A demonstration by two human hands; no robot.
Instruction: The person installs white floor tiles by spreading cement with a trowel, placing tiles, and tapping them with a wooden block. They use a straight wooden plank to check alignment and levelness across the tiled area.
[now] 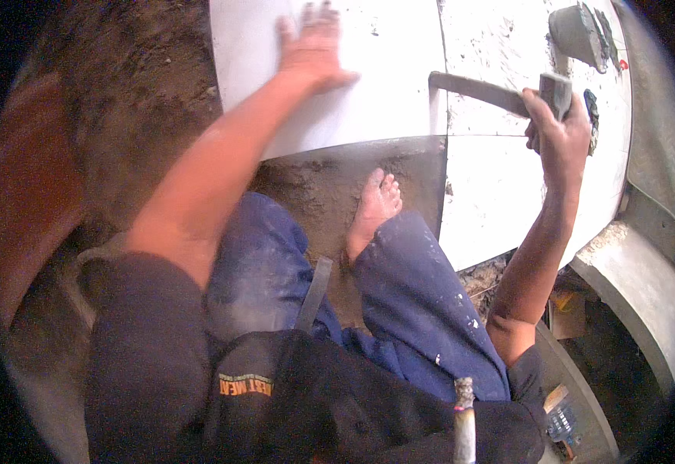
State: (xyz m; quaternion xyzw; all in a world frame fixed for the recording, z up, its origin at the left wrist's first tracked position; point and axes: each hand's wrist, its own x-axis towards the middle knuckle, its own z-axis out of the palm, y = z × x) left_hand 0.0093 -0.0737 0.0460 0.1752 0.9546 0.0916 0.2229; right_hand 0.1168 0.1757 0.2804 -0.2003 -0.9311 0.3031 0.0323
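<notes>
My left hand (316, 52) lies with spread fingers on a large white tile (391, 54), slightly smeared by motion. In my right hand (560, 135) is a hammer (484, 94), gripped close to its head. Its handle points left, and the handle's end is over the tile's right edge, at the joint with the neighbouring tiles; whether it touches cannot be made out. Those white tiles (507, 185) on the right carry dark smears of mortar. Part of the hammer's head is hidden by my fingers.
A grey bucket (575, 35) stands at the far right by a dark smeared thing (591, 120). My bare foot (376, 203) is on brown soil (306, 182) below the tile. Curved grey concrete pieces (639, 278) line the right side. A lit cigarette (465, 425) shows at the lower edge.
</notes>
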